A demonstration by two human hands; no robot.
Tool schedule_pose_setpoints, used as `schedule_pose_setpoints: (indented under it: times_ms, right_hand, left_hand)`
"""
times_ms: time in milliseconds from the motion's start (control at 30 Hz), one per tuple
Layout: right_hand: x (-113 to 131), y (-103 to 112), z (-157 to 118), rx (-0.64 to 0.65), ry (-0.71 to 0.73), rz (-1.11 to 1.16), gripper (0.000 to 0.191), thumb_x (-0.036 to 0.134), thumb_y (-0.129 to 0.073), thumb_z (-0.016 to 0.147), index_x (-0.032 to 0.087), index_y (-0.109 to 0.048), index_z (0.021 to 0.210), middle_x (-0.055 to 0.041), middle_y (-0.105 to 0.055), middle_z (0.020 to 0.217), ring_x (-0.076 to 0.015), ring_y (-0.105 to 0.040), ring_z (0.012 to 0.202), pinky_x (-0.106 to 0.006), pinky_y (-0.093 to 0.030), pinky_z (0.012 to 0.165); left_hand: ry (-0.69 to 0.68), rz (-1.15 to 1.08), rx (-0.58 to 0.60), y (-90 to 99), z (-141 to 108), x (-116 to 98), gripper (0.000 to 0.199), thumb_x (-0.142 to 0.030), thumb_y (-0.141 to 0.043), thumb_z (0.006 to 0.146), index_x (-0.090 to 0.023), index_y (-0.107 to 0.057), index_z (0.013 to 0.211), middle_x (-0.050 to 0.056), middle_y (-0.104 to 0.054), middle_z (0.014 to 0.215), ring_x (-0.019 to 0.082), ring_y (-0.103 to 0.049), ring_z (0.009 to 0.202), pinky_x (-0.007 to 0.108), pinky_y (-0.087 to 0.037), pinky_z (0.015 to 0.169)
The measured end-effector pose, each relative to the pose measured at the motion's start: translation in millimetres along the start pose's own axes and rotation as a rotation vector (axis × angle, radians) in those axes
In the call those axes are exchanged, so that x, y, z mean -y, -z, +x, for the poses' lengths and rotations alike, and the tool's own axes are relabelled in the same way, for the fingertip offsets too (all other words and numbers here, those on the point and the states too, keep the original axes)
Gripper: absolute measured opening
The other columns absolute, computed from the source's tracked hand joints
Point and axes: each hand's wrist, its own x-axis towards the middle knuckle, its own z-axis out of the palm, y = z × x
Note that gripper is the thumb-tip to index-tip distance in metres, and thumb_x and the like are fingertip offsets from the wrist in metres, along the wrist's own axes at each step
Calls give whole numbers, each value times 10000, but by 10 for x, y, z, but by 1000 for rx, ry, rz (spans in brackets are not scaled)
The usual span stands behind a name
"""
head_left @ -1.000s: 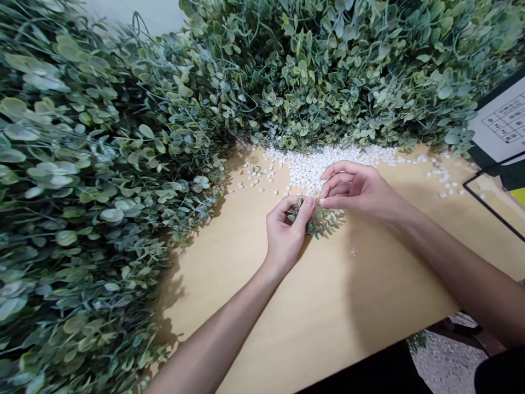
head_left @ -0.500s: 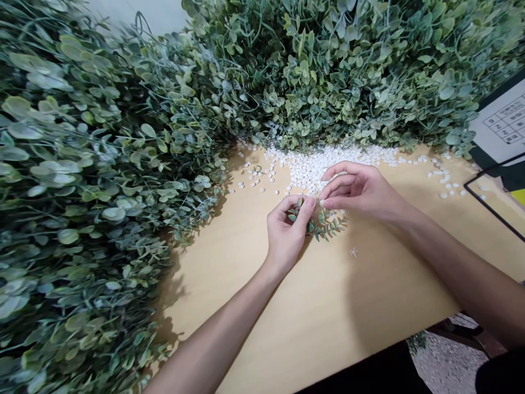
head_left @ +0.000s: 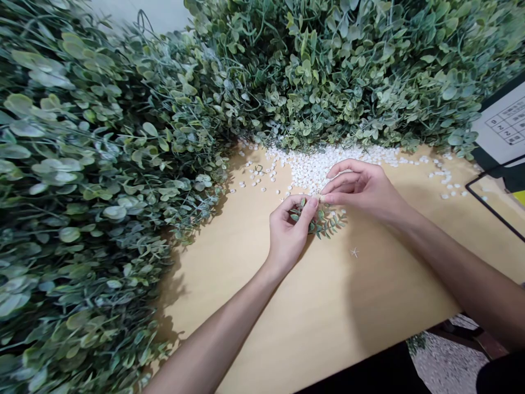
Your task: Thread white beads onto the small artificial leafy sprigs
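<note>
My left hand (head_left: 292, 224) pinches a small artificial leaf sprig (head_left: 326, 223) between thumb and forefinger. The sprig's green leaves hang below the fingers, just over the table. Close against it, my right hand (head_left: 356, 187) has thumb and forefinger pinched on a small white bead-like piece (head_left: 321, 198) at the stem's end. Whether the stem passes through that piece, I cannot tell. The other fingers of my right hand are loosely curled. Behind the hands lies a spread pile of small white bead-like pieces (head_left: 305, 174).
Heaped artificial greenery (head_left: 135, 148) lines the left and back of the wooden table (head_left: 262, 328). A tiny pale star-shaped bit (head_left: 355, 252) lies in front of the hands. At right are a printed sheet (head_left: 506, 123) and a thin black frame (head_left: 492, 205).
The fingertips of both hands have drawn slightly closer together at the sprig's stem. My left hand has shifted a little to the right. Both grips stay the same.
</note>
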Motion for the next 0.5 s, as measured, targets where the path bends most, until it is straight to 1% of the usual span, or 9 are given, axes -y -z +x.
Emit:
schedule_pose_setpoints:
  times_ms: [100, 233, 367, 500]
  right_hand:
    - [7, -21, -9, 0, 20, -9, 501, 354, -1024, 632, 212, -710, 995, -36, -840, 879, -205, -798, 770, -323, -671, 758]
    - [13, -32, -18, 10, 30, -17, 498, 359, -1033, 616, 213, -721, 977, -40, -843, 887, -216, -801, 785, -344, -677, 776]
    - [9, -31, -15, 10, 40, -12, 517, 329, -1052, 567, 207, -728, 951, -33, -833, 850, -212, -795, 756, -334, -674, 739]
    - [1, -32, -13, 16, 50, -9, 493, 291, -1049, 576, 206, -734, 945, -25, -833, 844, -200, -794, 750, -309, -670, 724]
  left_hand:
    - [-6, -1, -5, -10, -2, -13, 318, -469, -778, 918, -166, -712, 845, -2, -604, 728, 110, -520, 660, 239, -442, 626]
    - [-16, -8, -8, -18, -3, -10, 314, -467, -773, 923, -169, -704, 850, 0, -600, 735, 117, -521, 673, 245, -441, 633]
    - [-7, -7, 5, -5, 7, 5, 301, -461, -762, 933, -169, -719, 877, 2, -605, 742, 119, -520, 678, 248, -430, 636]
    - [-8, -29, 48, 7, 26, 11, 294, -451, -750, 947, -168, -721, 876, 6, -616, 747, 123, -530, 694, 250, -435, 660]
